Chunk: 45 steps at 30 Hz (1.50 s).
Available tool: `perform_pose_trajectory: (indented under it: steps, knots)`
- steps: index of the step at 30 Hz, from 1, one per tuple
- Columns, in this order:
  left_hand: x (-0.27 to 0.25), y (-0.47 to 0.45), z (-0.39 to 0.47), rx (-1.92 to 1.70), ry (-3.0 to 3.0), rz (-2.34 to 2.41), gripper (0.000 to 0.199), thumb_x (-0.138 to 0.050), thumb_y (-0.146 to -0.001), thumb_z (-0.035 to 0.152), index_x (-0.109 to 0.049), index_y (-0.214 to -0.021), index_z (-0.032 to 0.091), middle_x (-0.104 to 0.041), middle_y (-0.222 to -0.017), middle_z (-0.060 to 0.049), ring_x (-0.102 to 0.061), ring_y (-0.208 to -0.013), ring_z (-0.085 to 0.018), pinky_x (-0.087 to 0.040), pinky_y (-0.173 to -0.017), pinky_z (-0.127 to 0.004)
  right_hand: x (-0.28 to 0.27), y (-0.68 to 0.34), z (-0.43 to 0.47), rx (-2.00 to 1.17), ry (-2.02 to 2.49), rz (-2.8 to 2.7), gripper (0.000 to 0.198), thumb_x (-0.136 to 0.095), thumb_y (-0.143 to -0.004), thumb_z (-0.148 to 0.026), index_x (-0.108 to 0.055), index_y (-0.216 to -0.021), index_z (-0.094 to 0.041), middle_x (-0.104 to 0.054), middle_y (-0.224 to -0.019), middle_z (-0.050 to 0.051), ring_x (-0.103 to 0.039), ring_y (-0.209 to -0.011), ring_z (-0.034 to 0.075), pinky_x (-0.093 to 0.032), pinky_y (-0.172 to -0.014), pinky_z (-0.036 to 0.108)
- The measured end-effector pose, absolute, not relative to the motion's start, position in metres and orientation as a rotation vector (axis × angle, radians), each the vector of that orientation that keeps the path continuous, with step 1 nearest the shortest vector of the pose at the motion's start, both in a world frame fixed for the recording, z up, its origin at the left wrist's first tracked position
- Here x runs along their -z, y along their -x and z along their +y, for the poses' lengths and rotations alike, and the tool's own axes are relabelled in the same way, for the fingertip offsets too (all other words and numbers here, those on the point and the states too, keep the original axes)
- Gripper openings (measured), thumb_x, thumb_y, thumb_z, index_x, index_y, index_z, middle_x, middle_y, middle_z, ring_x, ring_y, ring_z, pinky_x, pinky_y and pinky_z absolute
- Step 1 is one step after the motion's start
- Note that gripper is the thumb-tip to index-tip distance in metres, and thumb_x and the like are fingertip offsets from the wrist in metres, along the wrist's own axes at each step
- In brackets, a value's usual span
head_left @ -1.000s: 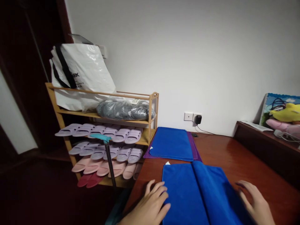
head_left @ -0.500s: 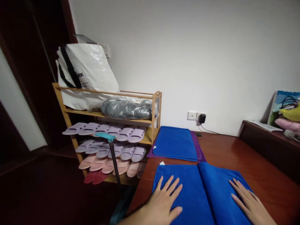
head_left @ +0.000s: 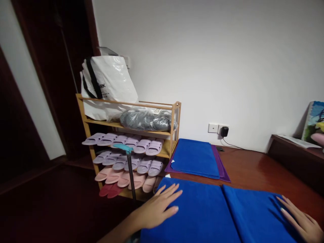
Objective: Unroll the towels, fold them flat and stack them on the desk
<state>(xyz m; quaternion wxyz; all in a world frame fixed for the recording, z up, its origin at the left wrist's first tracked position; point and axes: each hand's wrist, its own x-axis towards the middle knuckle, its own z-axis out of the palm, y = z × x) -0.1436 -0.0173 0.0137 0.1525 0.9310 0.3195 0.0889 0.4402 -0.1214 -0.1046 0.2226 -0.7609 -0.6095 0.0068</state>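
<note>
Two hands [head_left: 154, 209] [head_left: 302, 221], loosely splayed, gripping nothing, creased matte blue cloth [head_left: 202, 211] beneath, glossy reddish-brown tabletop [head_left: 243, 168]

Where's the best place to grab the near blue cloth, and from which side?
Probably the raised fold down its middle, pinched near its far end from above. The rest of the near blue cloth looks spread fairly flat, while this ridge stands up a little. The left hand and right hand leave it uncovered.
</note>
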Motion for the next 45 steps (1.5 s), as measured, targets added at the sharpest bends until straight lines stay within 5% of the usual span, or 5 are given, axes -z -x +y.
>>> perform_pose_trajectory:
  steps: [17,28,33,37,45]
  knots:
    - [0.028,0.128,0.039,-0.338,-2.709,1.193,0.054,-0.034,-0.096,0.053,-0.025,-0.145,0.034,-0.024,-0.152,-0.002,-0.02,-0.139,-0.026,-0.014,-0.111,-0.051,0.124,-0.483,-0.083,-0.016,2.403,-1.787,0.072,-0.022,-0.082,-0.068,-0.022,-0.144,-0.033,-0.015,-0.152,-0.005,-0.009,-0.141,0.02,-0.021,-0.112,0.045]
    - [0.025,0.135,0.043,-0.453,-2.637,1.299,0.049,-0.034,-0.096,0.05,-0.037,-0.14,0.03,-0.031,-0.15,-0.003,-0.026,-0.137,-0.024,-0.019,-0.111,-0.045,0.09,-0.51,-0.101,-0.11,2.327,-1.467,0.071,-0.025,-0.082,-0.066,-0.042,-0.137,-0.024,-0.045,-0.139,0.008,-0.04,-0.129,0.029,-0.033,-0.106,0.044]
    - [0.031,0.15,0.076,-0.88,-2.295,1.751,0.036,-0.038,-0.09,0.044,-0.057,-0.107,0.017,-0.063,-0.108,-0.009,-0.056,-0.105,-0.027,-0.04,-0.09,-0.038,0.08,-0.518,-0.087,0.053,2.605,-1.278,0.074,-0.021,-0.082,-0.065,-0.046,-0.132,-0.018,-0.059,-0.118,0.019,-0.057,-0.106,0.037,-0.045,-0.083,0.046]
    - [0.044,0.152,0.097,-0.863,-2.002,1.613,0.041,-0.046,-0.08,0.059,-0.049,-0.068,0.02,-0.049,-0.058,0.003,-0.053,-0.061,-0.02,-0.04,-0.059,-0.029,0.084,-0.522,-0.071,-0.01,2.634,-1.249,0.065,-0.031,-0.079,-0.058,-0.054,-0.122,-0.016,-0.065,-0.103,0.021,-0.063,-0.091,0.037,-0.048,-0.072,0.045]
    - [0.045,0.15,0.103,-1.007,-2.038,1.299,0.045,-0.045,-0.078,0.062,-0.039,-0.06,0.021,-0.038,-0.058,0.005,-0.042,-0.059,-0.014,-0.035,-0.056,-0.023,0.089,-0.529,-0.063,0.014,2.632,-1.202,0.05,-0.027,-0.081,-0.048,-0.054,-0.108,-0.016,-0.064,-0.096,0.02,-0.065,-0.085,0.035,-0.049,-0.07,0.043]
